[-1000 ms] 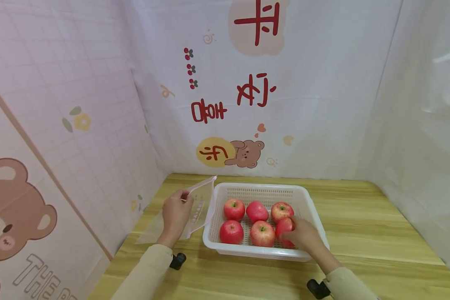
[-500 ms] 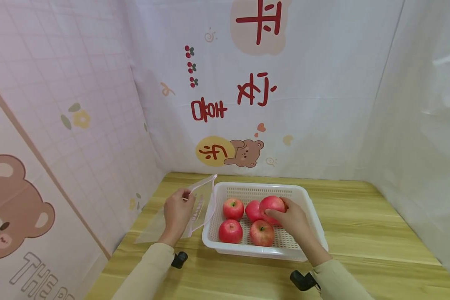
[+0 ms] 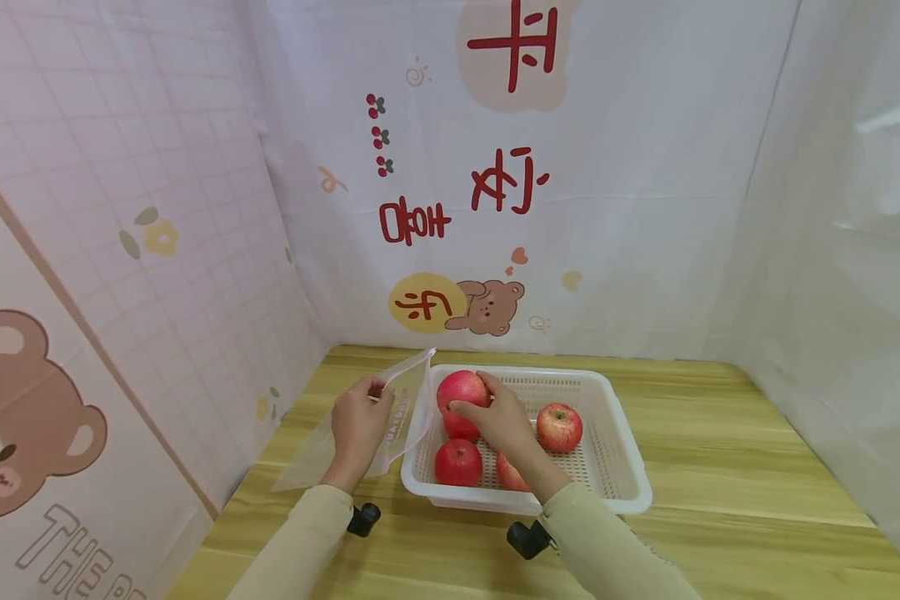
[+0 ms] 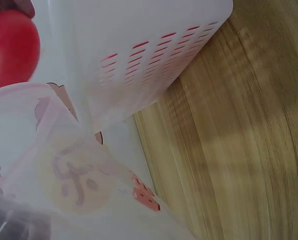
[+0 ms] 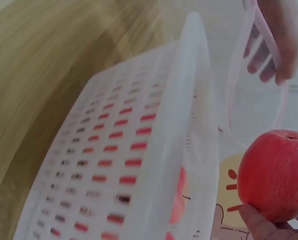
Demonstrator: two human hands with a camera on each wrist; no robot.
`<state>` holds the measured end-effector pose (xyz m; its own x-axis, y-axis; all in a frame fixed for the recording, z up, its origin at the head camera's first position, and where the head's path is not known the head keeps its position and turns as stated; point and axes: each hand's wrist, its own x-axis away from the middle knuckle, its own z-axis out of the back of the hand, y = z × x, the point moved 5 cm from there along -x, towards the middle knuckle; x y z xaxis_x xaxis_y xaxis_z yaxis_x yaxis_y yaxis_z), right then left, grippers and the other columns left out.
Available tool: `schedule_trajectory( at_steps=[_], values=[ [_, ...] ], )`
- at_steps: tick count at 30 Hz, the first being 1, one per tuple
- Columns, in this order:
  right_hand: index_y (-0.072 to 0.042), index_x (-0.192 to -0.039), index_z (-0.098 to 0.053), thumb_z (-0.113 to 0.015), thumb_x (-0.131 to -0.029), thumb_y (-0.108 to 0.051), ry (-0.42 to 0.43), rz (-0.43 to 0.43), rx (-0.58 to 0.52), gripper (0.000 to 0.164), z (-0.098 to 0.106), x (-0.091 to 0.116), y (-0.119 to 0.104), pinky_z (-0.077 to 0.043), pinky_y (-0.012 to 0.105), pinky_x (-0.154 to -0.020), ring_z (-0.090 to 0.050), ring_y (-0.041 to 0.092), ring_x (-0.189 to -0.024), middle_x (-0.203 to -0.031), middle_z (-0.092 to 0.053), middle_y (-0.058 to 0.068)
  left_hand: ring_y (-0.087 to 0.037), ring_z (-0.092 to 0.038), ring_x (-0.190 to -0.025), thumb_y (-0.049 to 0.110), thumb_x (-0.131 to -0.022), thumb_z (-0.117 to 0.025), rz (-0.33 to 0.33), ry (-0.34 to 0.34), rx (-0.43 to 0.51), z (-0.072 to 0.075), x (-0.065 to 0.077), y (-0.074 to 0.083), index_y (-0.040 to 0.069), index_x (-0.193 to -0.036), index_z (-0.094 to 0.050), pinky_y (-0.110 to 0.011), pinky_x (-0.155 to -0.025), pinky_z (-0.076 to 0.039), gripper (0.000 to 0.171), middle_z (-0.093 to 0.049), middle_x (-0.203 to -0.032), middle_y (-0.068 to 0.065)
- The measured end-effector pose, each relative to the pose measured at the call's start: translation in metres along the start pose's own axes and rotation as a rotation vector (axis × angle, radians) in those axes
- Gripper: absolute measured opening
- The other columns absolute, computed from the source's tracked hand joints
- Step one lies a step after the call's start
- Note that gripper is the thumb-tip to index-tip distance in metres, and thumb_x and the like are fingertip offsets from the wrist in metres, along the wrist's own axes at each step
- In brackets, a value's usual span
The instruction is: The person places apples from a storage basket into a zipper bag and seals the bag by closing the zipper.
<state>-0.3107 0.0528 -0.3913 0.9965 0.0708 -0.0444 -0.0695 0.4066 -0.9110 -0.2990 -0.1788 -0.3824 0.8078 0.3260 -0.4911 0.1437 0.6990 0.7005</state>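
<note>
In the head view my right hand [image 3: 506, 425] grips a red apple [image 3: 462, 390] over the left end of a white slotted plastic basket [image 3: 633, 467]. My left hand [image 3: 360, 427] pinches the edge of a clear zip bag [image 3: 411, 398] with a pink rim, its mouth spread apart beside the basket. Seen from the right wrist, the held apple [image 5: 274, 175] is close to the bag's mouth, with my fingers beneath it. The left wrist view has the apple [image 4: 10, 47] just past the bag's rim. My right hand partly covers the apples behind it.
Several more apples lie in the basket, among them one at the front left [image 3: 458, 462] and one at the right [image 3: 559, 427]. The basket and bag are on a wood-grain table [image 3: 720, 467]. Printed cloth walls [image 3: 645, 208] stand behind and at both sides.
My right hand took hold of an apple at the basket's right end, lifted it and carried it left towards the bag. The left hand and bag stayed nearly in place.
</note>
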Motion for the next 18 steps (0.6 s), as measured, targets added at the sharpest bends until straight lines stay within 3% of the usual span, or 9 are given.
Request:
schedule_trajectory(
  at_steps=[13, 18],
  values=[
    [-0.013, -0.146, -0.048, -0.078, -0.084, -0.035, -0.005, 0.086, 0.004, 0.072, -0.043, -0.008, -0.016, -0.052, 0.049, -0.091, -0.057, 0.029, -0.114, -0.135, -0.058, 0.009, -0.022, -0.07, -0.073, 0.017, -0.088, -0.065, 0.003, -0.001, 0.002, -0.005, 0.0, 0.002, 0.007, -0.091, -0.073, -0.046, -0.068, -0.052, 0.013, -0.073, -0.083, -0.005],
    [-0.012, -0.144, -0.05, -0.079, -0.083, -0.034, -0.022, 0.168, 0.073, 0.071, -0.055, -0.004, -0.02, -0.053, 0.046, -0.09, -0.058, 0.027, -0.113, -0.131, -0.059, 0.008, -0.023, -0.07, -0.073, 0.016, -0.089, -0.065, -0.004, 0.009, 0.01, -0.004, -0.001, 0.002, 0.006, -0.092, -0.073, -0.046, -0.067, -0.052, 0.013, -0.073, -0.084, -0.005]
  ],
)
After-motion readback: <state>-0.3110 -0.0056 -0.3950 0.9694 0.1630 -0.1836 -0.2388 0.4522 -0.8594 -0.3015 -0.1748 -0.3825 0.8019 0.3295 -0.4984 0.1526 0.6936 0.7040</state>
